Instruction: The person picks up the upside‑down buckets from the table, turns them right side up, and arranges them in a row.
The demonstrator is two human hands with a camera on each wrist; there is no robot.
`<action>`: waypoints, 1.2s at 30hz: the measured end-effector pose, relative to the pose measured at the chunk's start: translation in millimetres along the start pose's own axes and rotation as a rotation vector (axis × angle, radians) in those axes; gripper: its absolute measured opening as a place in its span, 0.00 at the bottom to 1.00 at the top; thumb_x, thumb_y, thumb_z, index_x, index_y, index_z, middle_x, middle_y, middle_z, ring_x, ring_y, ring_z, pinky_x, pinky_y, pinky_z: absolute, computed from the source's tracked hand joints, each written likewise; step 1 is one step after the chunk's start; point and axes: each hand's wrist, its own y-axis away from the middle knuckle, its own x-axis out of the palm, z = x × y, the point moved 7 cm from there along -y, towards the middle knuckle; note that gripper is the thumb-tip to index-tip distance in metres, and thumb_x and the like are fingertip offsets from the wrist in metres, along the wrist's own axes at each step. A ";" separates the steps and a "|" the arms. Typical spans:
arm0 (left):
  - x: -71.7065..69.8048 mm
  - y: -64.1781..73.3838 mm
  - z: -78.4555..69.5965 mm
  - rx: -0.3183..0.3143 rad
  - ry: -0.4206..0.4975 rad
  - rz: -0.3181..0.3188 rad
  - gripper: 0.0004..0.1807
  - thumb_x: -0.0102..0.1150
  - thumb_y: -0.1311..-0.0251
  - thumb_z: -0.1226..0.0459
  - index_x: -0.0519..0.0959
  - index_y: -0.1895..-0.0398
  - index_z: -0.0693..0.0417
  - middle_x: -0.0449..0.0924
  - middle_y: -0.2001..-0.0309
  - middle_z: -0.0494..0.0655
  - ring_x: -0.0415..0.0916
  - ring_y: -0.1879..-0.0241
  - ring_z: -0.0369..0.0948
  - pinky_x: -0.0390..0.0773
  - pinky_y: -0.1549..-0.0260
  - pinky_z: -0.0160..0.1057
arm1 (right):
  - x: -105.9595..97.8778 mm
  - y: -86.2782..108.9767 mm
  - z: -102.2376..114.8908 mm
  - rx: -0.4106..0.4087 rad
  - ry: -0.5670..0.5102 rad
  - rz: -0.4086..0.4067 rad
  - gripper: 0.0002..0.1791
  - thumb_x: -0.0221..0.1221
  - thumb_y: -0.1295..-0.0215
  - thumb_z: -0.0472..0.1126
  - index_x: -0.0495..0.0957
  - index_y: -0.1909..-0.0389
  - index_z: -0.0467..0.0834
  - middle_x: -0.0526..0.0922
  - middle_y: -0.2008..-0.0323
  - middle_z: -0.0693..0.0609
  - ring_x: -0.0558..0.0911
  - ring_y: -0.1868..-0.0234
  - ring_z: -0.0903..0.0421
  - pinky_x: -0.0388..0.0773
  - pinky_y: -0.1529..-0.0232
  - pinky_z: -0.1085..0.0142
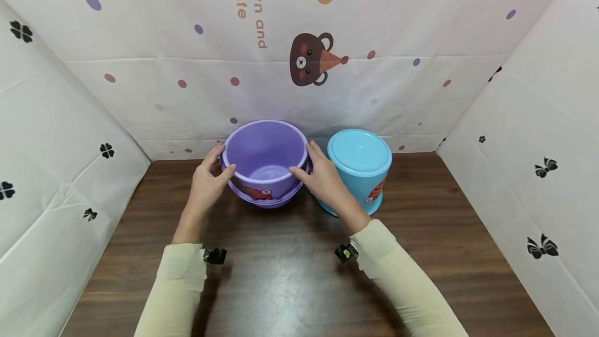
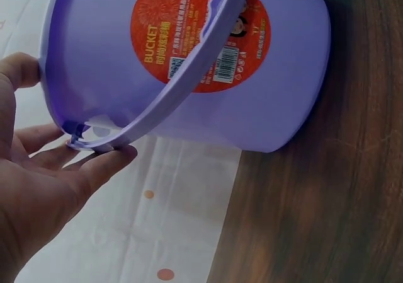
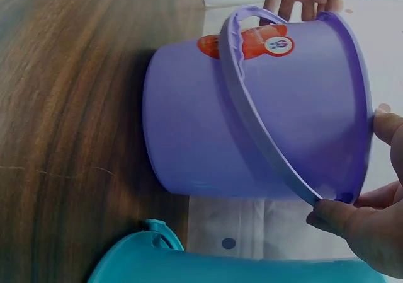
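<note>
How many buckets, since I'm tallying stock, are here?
2: a purple bucket between the left hand and right hand; right of it, an upside-down blue bucket, maybe hiding another.

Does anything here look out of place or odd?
Yes: the blue bucket stands upside down on the table, base up and rim down, while the purple bucket beside it opens upward. No spill or damage shows.

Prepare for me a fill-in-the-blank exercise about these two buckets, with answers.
The left hand and right hand hold the purple bucket opening up; the blue bucket is upside ____.
From the person's side, the blue bucket stands to the purple bucket's ____.
On the purple bucket's red label, the English word is ____.
Missing words: down; right; BUCKET.
</note>
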 end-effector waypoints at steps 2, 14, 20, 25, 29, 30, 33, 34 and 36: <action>0.6 1.7 -4.2 0.012 -0.023 -0.006 0.34 0.62 0.32 0.68 0.65 0.24 0.65 0.59 0.21 0.57 0.75 0.35 0.63 0.79 0.38 0.46 | -0.2 1.7 0.1 0.001 0.007 -0.010 0.47 0.60 0.28 0.60 0.55 0.19 0.38 0.51 0.18 0.40 0.57 0.19 0.42 0.62 0.23 0.47; -4.5 4.4 -20.5 0.169 -0.267 -0.120 0.37 0.67 0.36 0.56 0.70 0.26 0.58 0.63 0.23 0.60 0.58 0.22 0.56 0.57 0.23 0.60 | -13.8 18.8 2.5 -0.035 -0.034 -0.014 0.47 0.54 0.25 0.64 0.50 0.17 0.43 0.48 0.17 0.43 0.56 0.19 0.42 0.62 0.24 0.42; -2.7 11.9 -48.1 0.260 -0.298 -0.158 0.39 0.68 0.38 0.52 0.70 0.25 0.56 0.65 0.24 0.59 0.60 0.23 0.55 0.60 0.25 0.62 | -30.2 32.4 7.9 -0.133 -0.179 -0.045 0.43 0.58 0.24 0.55 0.51 0.17 0.45 0.51 0.17 0.50 0.66 0.22 0.46 0.71 0.28 0.53; 3.1 21.6 -70.3 0.348 -0.299 -0.172 0.39 0.69 0.39 0.54 0.70 0.25 0.55 0.68 0.25 0.57 0.64 0.25 0.53 0.63 0.26 0.59 | -46.3 45.6 11.0 -0.237 -0.252 -0.096 0.39 0.61 0.25 0.44 0.55 0.19 0.45 0.60 0.20 0.48 0.67 0.23 0.47 0.70 0.27 0.54; 10.0 31.7 -84.1 0.435 -0.282 -0.182 0.40 0.70 0.42 0.56 0.71 0.26 0.56 0.71 0.27 0.57 0.64 0.25 0.54 0.62 0.25 0.58 | -57.2 58.3 8.3 -0.319 -0.325 -0.111 0.37 0.60 0.25 0.37 0.58 0.20 0.47 0.64 0.22 0.48 0.69 0.24 0.49 0.70 0.27 0.55; 12.8 34.3 -87.2 0.462 -0.276 -0.179 0.40 0.70 0.43 0.56 0.71 0.27 0.57 0.71 0.28 0.58 0.63 0.24 0.55 0.62 0.24 0.57 | -59.9 62.1 6.7 -0.339 -0.344 -0.114 0.37 0.60 0.26 0.35 0.59 0.20 0.46 0.65 0.23 0.48 0.69 0.24 0.49 0.70 0.27 0.57; 22.0 42.1 -97.4 0.548 -0.262 -0.151 0.40 0.70 0.43 0.56 0.72 0.28 0.60 0.72 0.28 0.59 0.62 0.24 0.56 0.61 0.23 0.54 | -69.2 74.2 -0.7 -0.403 -0.387 -0.147 0.35 0.60 0.28 0.29 0.63 0.23 0.43 0.67 0.24 0.43 0.71 0.26 0.50 0.70 0.28 0.60; 25.3 44.4 -100.6 0.573 -0.260 -0.137 0.40 0.70 0.43 0.55 0.72 0.28 0.60 0.72 0.28 0.60 0.62 0.24 0.56 0.61 0.23 0.53 | -72.6 78.2 -3.6 -0.431 -0.403 -0.166 0.34 0.60 0.29 0.27 0.64 0.24 0.40 0.68 0.25 0.41 0.73 0.27 0.50 0.71 0.29 0.61; 31.3 48.2 -107.1 0.618 -0.250 -0.105 0.40 0.71 0.42 0.54 0.72 0.28 0.60 0.72 0.29 0.61 0.63 0.24 0.55 0.62 0.24 0.51 | -78.9 85.1 -9.2 -0.489 -0.444 -0.203 0.33 0.60 0.32 0.22 0.67 0.27 0.36 0.70 0.27 0.36 0.74 0.28 0.49 0.72 0.30 0.60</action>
